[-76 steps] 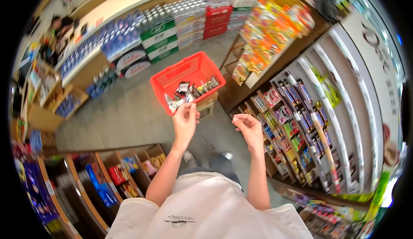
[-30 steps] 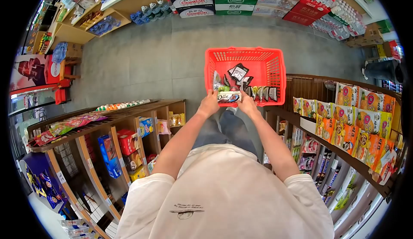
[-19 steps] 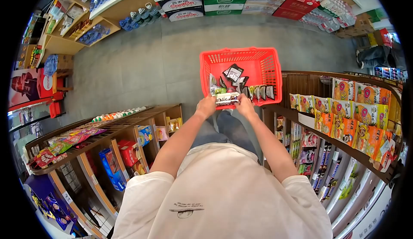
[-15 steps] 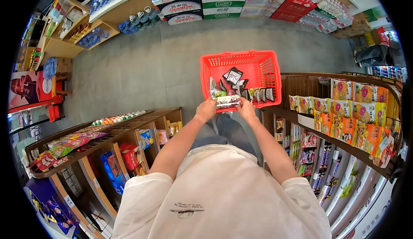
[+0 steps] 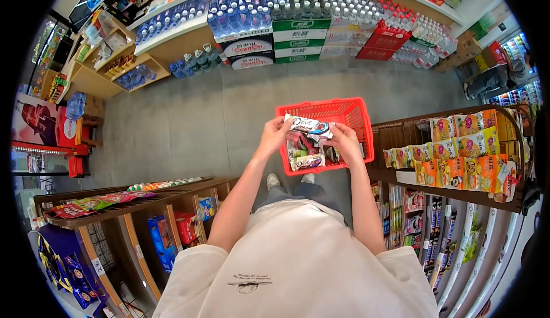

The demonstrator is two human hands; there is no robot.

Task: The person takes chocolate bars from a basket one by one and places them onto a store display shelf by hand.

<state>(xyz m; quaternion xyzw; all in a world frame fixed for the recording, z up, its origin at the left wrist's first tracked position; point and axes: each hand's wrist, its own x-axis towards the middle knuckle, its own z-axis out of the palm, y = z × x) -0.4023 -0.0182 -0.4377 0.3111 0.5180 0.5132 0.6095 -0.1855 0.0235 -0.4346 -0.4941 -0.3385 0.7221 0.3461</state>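
Note:
A white Dove bar (image 5: 308, 125) is held level above the red basket (image 5: 366, 129). My left hand (image 5: 276, 136) pinches its left end, and my right hand (image 5: 345, 141) grips the right end. Below it, a second Dove bar (image 5: 307, 162) lies along the basket's near side. Between the two bars, several dark and coloured packets (image 5: 303, 141) show inside the basket, partly covered by my hands and the held bar.
Brown snack shelves (image 5: 166, 189) stand at the left, and a rack of orange snack bags (image 5: 452, 172) at the right. Stacked water cases (image 5: 301, 34) line the counter ahead. A person (image 5: 495, 77) is at the far right. Grey floor (image 5: 189, 112) lies between.
The view has tilted up, showing more of the counter. Both hands have lifted a Dove bar from the basket's near side to above its middle; another Dove bar now shows below.

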